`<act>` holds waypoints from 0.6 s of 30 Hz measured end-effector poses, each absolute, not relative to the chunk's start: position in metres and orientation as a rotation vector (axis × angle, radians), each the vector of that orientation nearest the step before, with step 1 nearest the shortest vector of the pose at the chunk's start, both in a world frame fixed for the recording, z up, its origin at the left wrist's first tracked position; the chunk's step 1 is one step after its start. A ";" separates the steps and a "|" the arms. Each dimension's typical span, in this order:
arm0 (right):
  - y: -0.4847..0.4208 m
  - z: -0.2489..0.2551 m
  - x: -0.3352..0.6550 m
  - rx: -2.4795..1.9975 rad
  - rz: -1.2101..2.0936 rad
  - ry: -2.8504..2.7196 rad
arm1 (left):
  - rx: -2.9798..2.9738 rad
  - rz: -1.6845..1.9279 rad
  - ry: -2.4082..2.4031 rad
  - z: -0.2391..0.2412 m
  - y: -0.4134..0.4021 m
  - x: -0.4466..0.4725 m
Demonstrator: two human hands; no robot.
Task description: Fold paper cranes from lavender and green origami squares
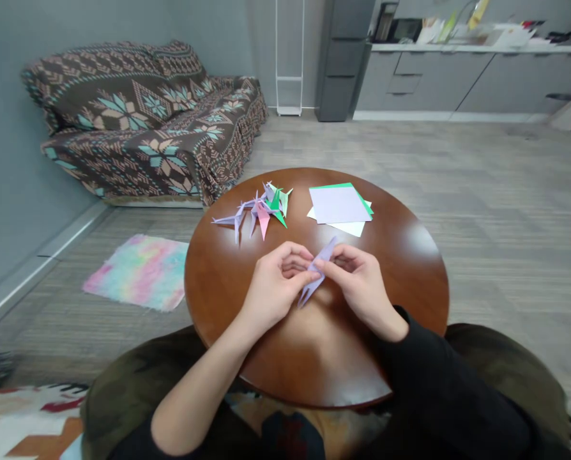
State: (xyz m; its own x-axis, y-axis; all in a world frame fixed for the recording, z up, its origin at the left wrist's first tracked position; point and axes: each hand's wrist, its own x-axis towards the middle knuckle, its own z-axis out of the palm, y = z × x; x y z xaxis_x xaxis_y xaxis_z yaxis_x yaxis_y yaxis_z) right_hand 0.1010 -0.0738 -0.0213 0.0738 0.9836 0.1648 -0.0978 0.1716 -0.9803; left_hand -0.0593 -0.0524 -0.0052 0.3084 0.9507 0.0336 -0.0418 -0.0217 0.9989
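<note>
A folded piece of lavender origami paper [324, 250], long and narrow, is held tilted above the round table between both hands. My left hand [281, 276] pinches its left side, thumb in front and fingers curled behind. From the right, my right hand [358, 280] grips the same paper with its thumb across the front. The paper's lower end splits into two thin points. Beyond the hands, to the left, stands a group of folded paper cranes [261, 209] in lavender, pink and green. Square sheets of origami paper [340, 204] lie stacked at the back right, lavender on top.
The round brown wooden table [314, 358] reaches close to my knees. A sofa [151, 128] under a patterned cover stands at the far left, with a fluffy pastel rug [139, 271] on the floor before it. Grey kitchen cabinets [439, 83] line the back wall.
</note>
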 end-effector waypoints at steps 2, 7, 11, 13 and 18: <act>-0.073 -0.021 0.103 -1.060 1.049 -1.141 | 1.366 1.012 0.950 -0.004 -0.053 -0.059; -0.073 -0.023 0.106 -1.094 0.969 -1.174 | 1.498 0.832 0.895 -0.005 -0.054 -0.060; -0.072 -0.022 0.107 -1.103 0.912 -1.196 | 1.541 0.784 0.871 -0.006 -0.054 -0.061; -0.071 -0.021 0.108 -1.103 0.884 -1.185 | 1.575 0.791 0.891 -0.006 -0.053 -0.062; -0.073 -0.017 0.107 -1.068 0.866 -1.129 | 1.755 0.831 0.970 -0.007 -0.053 -0.064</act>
State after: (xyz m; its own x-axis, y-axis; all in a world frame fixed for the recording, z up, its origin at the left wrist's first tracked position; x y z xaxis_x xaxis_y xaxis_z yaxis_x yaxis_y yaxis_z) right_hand 0.1070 -0.0731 -0.0172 0.2281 0.9360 0.2682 -0.0163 0.2791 -0.9601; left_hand -0.0641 -0.0525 -0.0070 0.4584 0.8812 0.1160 0.2491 -0.2526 0.9350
